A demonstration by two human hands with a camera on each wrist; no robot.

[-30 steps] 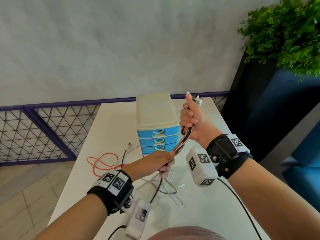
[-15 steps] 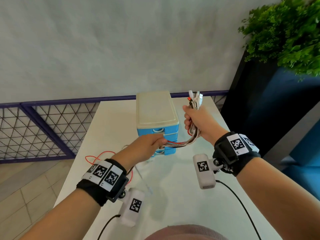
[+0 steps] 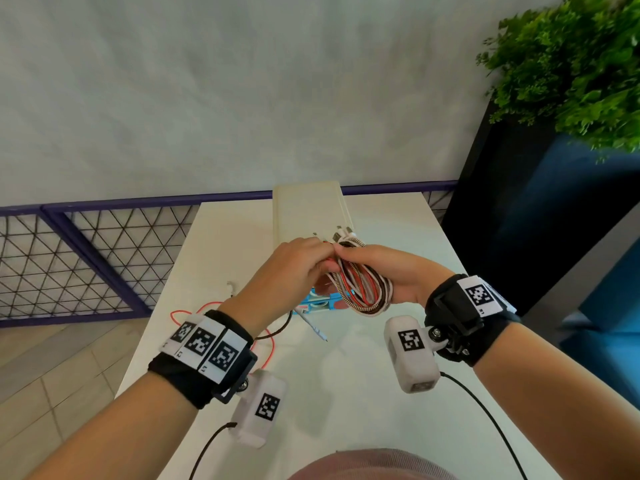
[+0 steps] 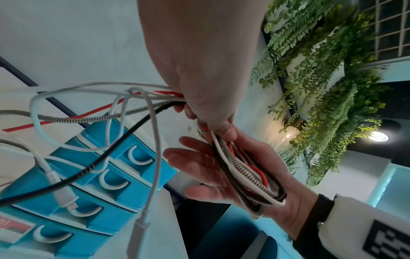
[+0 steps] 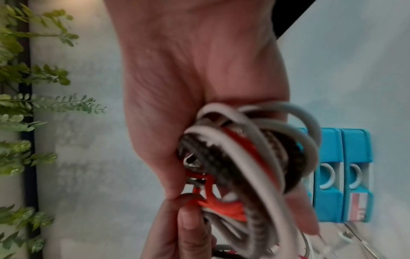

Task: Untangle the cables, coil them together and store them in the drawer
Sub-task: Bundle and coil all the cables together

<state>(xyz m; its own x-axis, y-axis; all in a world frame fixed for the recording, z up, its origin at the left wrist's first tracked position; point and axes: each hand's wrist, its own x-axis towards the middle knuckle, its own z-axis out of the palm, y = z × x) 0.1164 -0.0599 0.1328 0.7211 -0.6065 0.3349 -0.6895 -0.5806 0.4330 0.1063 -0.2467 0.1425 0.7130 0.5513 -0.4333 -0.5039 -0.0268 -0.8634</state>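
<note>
Since the earlier frame, your left hand (image 3: 294,268) brought another loop to the cables (image 3: 363,289) coiled in your right hand (image 3: 391,271), above the drawers (image 4: 93,184). Both hands gripped cables. Trailing ends (image 4: 142,224) could snag, loosening the coil.

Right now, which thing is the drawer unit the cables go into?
On the white table, look just beyond both hands. The drawer unit is a small plastic chest with a cream top and blue drawers with white curved handles, the only boxy item among loose cables.
</note>
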